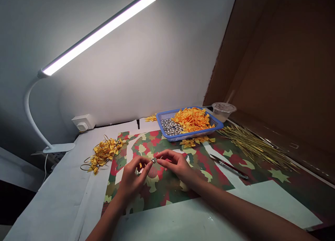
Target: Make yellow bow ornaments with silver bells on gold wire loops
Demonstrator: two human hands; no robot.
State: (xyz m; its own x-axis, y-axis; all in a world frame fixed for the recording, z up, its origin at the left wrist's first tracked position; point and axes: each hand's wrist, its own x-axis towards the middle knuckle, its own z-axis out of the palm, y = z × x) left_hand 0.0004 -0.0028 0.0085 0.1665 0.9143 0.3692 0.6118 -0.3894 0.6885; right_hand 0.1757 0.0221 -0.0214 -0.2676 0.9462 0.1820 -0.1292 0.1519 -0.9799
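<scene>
Over the patterned mat, my left hand (134,173) pinches a small silver bell (153,160) between thumb and forefinger. Thin greenish strands (153,151) rise just above the bell. A bit of yellow bow (140,165) shows behind the left fingers, mostly hidden. My right hand (179,166) meets the bell from the right, thumb and forefinger closed together at its edge; what lies between those tips is too small to make out.
Orange-yellow bows (192,118) and silver bells (171,128) fill a blue basket (183,135). Finished-looking bow bunches (104,152) lie left. Right are tweezers (230,167), gold-green ties (256,146) and a lidded plastic cup (223,110). A lamp (102,33) hangs above; cardboard (274,70) walls the right.
</scene>
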